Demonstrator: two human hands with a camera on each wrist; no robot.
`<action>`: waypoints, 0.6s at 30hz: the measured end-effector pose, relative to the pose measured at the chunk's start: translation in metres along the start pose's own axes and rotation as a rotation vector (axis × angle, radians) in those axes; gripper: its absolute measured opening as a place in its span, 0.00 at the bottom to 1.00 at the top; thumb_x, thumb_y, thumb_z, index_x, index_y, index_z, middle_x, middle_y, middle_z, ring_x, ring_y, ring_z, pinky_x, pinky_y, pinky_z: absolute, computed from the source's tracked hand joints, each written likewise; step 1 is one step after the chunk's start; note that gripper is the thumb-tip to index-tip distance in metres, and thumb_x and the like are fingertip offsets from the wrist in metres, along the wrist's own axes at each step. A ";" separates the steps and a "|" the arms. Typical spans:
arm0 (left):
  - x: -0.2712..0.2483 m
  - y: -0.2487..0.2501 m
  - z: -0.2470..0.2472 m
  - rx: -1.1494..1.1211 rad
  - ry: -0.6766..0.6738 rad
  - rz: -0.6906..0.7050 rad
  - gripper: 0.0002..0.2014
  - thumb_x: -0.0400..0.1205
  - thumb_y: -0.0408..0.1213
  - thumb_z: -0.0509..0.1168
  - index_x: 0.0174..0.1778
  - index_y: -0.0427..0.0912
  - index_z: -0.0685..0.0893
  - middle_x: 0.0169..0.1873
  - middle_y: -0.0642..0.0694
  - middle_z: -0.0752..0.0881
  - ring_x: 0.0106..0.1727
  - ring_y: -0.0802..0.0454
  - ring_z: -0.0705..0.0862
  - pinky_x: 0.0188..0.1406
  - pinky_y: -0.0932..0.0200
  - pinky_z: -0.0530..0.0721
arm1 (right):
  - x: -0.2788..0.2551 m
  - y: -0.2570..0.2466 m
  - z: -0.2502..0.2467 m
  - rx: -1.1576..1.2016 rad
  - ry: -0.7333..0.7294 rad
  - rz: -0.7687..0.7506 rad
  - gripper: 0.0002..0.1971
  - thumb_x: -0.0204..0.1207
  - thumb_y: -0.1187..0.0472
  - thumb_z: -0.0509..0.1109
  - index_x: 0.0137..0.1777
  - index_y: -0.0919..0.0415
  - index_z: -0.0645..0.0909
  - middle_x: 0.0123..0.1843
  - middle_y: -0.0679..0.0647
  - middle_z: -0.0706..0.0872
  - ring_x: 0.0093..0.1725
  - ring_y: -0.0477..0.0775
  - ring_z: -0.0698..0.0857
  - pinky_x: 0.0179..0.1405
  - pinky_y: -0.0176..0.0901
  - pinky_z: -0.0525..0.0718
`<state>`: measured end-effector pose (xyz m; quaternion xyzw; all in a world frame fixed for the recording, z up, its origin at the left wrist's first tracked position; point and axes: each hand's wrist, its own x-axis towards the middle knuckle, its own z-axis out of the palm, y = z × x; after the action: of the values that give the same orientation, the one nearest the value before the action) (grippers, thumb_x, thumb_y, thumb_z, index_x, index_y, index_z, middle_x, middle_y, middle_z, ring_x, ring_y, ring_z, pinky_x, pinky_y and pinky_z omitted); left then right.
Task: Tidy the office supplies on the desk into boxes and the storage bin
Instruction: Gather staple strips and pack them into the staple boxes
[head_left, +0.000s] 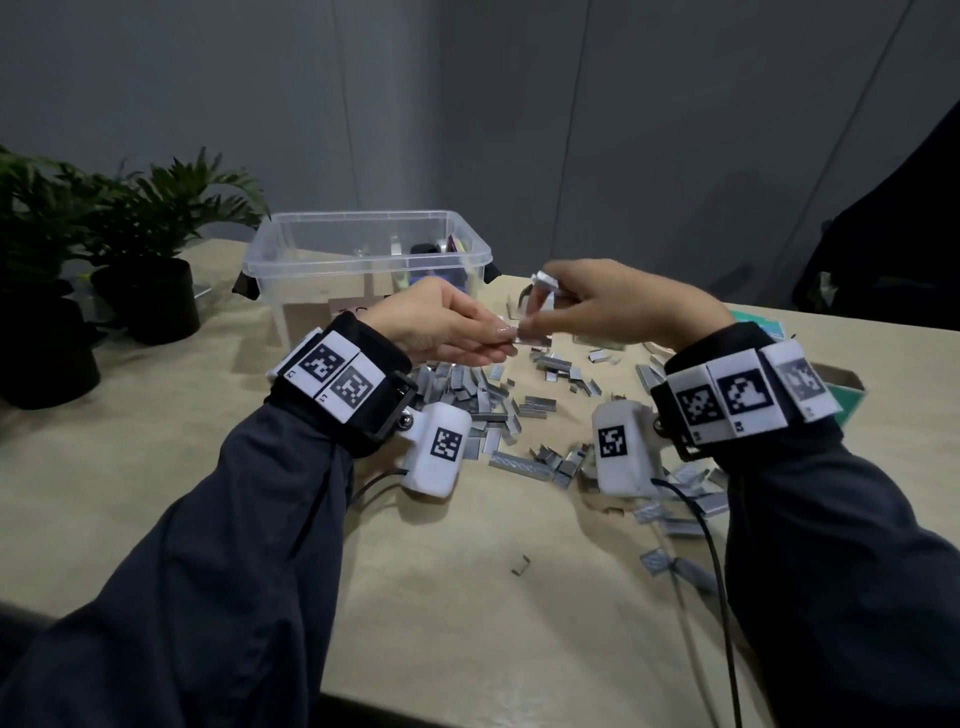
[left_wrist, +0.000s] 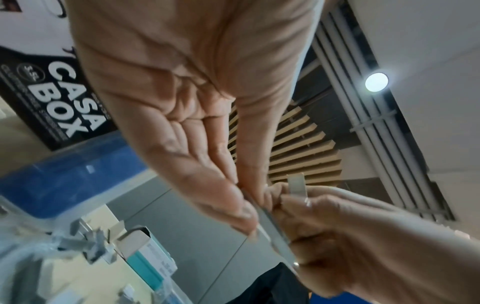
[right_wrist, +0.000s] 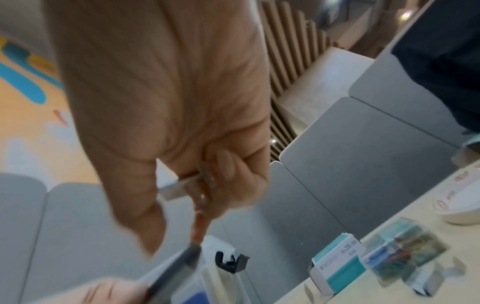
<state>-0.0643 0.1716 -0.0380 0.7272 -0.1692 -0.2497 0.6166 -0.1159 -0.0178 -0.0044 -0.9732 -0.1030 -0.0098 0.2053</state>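
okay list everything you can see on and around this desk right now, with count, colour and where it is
staple strips: many, too many to count, silver, scattered on the desk between the wrists
held staple strips: a few, silver, pinched between both hands above the pile
storage bin: one, clear plastic with black clips, far side of the desk, some items inside
staple box: one, teal and white, on the desk to the right
clear case of coloured clips: one, beside the staple box
potted plants: at least two, green in black pots, far left
desk: one, beige
left hand: pinches the strips
right hand: grips the strips
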 end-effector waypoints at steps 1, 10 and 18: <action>0.000 0.000 0.000 -0.011 0.013 0.010 0.13 0.71 0.29 0.73 0.50 0.28 0.88 0.40 0.37 0.91 0.35 0.52 0.91 0.31 0.68 0.87 | -0.001 0.001 -0.002 0.083 -0.035 0.031 0.11 0.84 0.52 0.66 0.57 0.61 0.78 0.38 0.48 0.75 0.33 0.46 0.72 0.30 0.37 0.72; 0.002 -0.002 0.001 -0.105 0.188 0.135 0.11 0.73 0.28 0.73 0.48 0.25 0.86 0.31 0.39 0.90 0.28 0.56 0.88 0.30 0.70 0.87 | -0.005 0.016 -0.012 0.379 0.029 -0.048 0.10 0.84 0.57 0.65 0.55 0.51 0.88 0.40 0.48 0.81 0.37 0.43 0.76 0.36 0.33 0.83; 0.004 -0.003 0.002 -0.222 0.224 0.200 0.13 0.67 0.34 0.74 0.45 0.30 0.87 0.33 0.40 0.91 0.30 0.56 0.88 0.31 0.70 0.87 | 0.003 0.023 0.002 0.589 0.179 -0.073 0.07 0.73 0.62 0.77 0.47 0.66 0.85 0.36 0.53 0.88 0.33 0.40 0.86 0.32 0.33 0.81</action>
<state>-0.0625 0.1686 -0.0419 0.6575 -0.1422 -0.1220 0.7298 -0.1082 -0.0365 -0.0152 -0.8628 -0.1177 -0.0725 0.4862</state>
